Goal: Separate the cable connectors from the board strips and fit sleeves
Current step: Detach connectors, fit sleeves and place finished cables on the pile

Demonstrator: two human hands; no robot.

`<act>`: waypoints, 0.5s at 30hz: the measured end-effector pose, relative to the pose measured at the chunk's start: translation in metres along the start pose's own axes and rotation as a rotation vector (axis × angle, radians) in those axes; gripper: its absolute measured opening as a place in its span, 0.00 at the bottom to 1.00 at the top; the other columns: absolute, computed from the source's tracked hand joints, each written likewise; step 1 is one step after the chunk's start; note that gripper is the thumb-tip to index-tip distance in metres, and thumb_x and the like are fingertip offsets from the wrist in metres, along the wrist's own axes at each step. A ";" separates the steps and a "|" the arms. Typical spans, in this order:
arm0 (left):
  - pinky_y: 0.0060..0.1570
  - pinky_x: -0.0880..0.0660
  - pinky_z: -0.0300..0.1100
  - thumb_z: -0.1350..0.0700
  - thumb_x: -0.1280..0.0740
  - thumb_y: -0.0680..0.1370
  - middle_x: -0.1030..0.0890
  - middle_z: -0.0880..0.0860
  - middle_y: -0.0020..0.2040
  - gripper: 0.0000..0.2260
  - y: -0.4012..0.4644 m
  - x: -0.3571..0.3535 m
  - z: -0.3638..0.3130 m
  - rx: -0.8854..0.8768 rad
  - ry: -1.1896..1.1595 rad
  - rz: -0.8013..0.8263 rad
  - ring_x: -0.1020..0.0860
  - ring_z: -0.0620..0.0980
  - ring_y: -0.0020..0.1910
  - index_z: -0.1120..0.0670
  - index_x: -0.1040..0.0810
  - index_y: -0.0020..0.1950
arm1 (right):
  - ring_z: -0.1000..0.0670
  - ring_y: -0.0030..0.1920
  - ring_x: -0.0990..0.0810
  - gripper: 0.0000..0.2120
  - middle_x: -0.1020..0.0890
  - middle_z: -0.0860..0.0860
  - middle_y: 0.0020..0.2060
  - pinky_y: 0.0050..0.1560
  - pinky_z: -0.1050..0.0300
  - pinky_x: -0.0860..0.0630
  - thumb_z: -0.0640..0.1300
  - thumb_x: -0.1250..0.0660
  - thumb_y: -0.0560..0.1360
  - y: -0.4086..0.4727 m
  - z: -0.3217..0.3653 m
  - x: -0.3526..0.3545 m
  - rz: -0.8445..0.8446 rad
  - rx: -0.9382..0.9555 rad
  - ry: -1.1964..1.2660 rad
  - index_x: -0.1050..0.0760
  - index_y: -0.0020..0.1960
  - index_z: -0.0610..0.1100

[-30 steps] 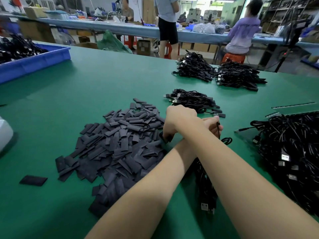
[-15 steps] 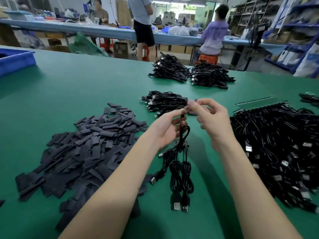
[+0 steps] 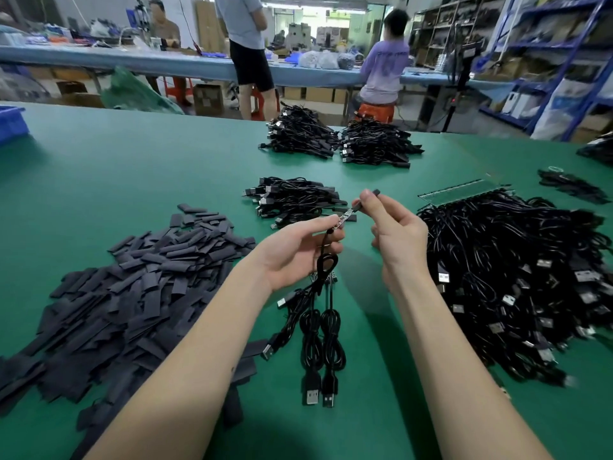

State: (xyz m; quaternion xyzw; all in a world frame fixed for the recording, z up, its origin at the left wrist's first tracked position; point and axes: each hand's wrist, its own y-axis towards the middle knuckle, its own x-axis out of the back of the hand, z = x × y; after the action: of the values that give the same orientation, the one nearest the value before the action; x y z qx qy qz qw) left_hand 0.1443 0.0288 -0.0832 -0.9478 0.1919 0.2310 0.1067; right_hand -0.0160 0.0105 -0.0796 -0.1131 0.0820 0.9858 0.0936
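both hands raised over the green table [image 3: 132, 174], close together, not touching. left hand [image 3: 295, 254] palm up, thumb and forefinger pinching a small circuit board [image 3: 341, 221] at the end of a black cable [image 3: 326, 260]; more cables hang from this hand, their coils and usb plugs [image 3: 316, 395] lying on the table below. right hand [image 3: 394, 237] pinches a short black sleeve [image 3: 365, 199] between thumb and fingertips, its near end at the far tip of the board; whether it is already over the board cannot be told. other fingers of the right hand loosely curled. big heap of flat black sleeves [image 3: 132, 287] left of the arms. large tangle of cables [image 3: 517, 277] to the right, with a pale board strip [image 3: 457, 192] along its far edge. small cable bundle [image 3: 292, 197] just beyond the hands; two larger bundles [image 3: 338, 141] further back. blue bin [image 3: 11, 124] at far left edge. beyond the table, three people at a long bench [image 3: 166, 63], one seated on an orange stool [image 3: 374, 111].
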 end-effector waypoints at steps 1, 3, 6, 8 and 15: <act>0.31 0.27 0.36 0.52 0.31 0.75 0.22 0.48 0.39 0.08 0.000 0.000 0.000 0.000 -0.005 0.006 0.24 0.45 0.36 0.54 0.26 0.50 | 0.65 0.31 0.23 0.12 0.13 0.56 0.39 0.35 0.74 0.30 0.47 0.24 0.76 0.000 0.000 0.000 0.005 0.014 0.012 0.14 0.53 0.38; 0.31 0.27 0.36 0.52 0.32 0.76 0.22 0.48 0.39 0.08 0.000 0.000 0.001 -0.003 -0.016 0.012 0.24 0.44 0.36 0.54 0.26 0.50 | 0.65 0.32 0.21 0.13 0.12 0.55 0.38 0.35 0.74 0.29 0.46 0.24 0.76 0.000 -0.001 0.000 0.016 0.024 0.036 0.15 0.54 0.37; 0.30 0.27 0.35 0.52 0.32 0.76 0.22 0.48 0.39 0.08 0.000 0.001 0.001 -0.014 -0.024 0.024 0.25 0.44 0.36 0.54 0.26 0.50 | 0.62 0.29 0.26 0.13 0.12 0.55 0.41 0.31 0.71 0.33 0.49 0.24 0.75 0.000 -0.003 0.000 0.031 -0.004 0.028 0.15 0.54 0.40; 0.31 0.27 0.35 0.52 0.32 0.77 0.22 0.48 0.39 0.07 0.001 0.002 0.001 -0.019 -0.017 0.031 0.25 0.43 0.35 0.54 0.26 0.50 | 0.62 0.29 0.25 0.14 0.13 0.56 0.39 0.30 0.71 0.32 0.47 0.24 0.76 0.000 -0.004 0.000 0.037 0.006 0.045 0.16 0.56 0.38; 0.33 0.27 0.36 0.53 0.31 0.77 0.22 0.47 0.39 0.04 0.002 0.007 0.001 -0.053 0.035 0.044 0.24 0.43 0.36 0.52 0.22 0.48 | 0.60 0.26 0.30 0.14 0.12 0.53 0.41 0.30 0.69 0.33 0.47 0.25 0.76 -0.001 -0.005 -0.001 0.119 0.016 0.014 0.17 0.57 0.38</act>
State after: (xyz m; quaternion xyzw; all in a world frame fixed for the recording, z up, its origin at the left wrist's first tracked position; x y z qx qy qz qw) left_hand 0.1486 0.0256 -0.0873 -0.9498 0.2085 0.2214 0.0733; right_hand -0.0139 0.0108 -0.0842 -0.1140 0.0973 0.9881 0.0353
